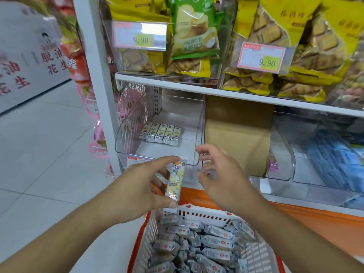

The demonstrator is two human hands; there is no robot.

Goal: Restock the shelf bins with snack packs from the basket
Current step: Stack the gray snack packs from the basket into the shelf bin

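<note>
Nearest, at the bottom edge: a white slatted basket [146, 243] with an orange rim, heaped with small silver-wrapped snack packs [208, 245] lying every which way.

Just above the basket's far rim, reaching in from the lower left: left hand [137, 191], forearm angled up and right, thumb low and fingers high, pinching one snack pack [175, 183] held upright, cartoon child on its wrapper, thumb at the bottom end, index finger at the top. Beside it, reaching in from the lower right: right hand [218, 177], palm turned left toward the pack, fingers spread and loosely curved, holding nothing, just apart from the wrapper.

Beyond the hands, on the lower shelf: a clear plastic bin [126, 138] with a curved front lip, a short row of five matching packs [160, 133] standing side by side toward its back left, the rest of the floor bare. Right of that, a brown cardboard box [238, 133], then another clear bin [283, 166] holding blurred blue packets [334, 160].

Farther up, above a white shelf board [177, 83]: clear bins stuffed with yellow biscuit bags [285, 36] and one green bag [194, 26], two price tags [140, 36] reading 9.90.

Far left, across the pale tiled floor [39, 138]: a white carton [25, 56] with red lettering.
</note>
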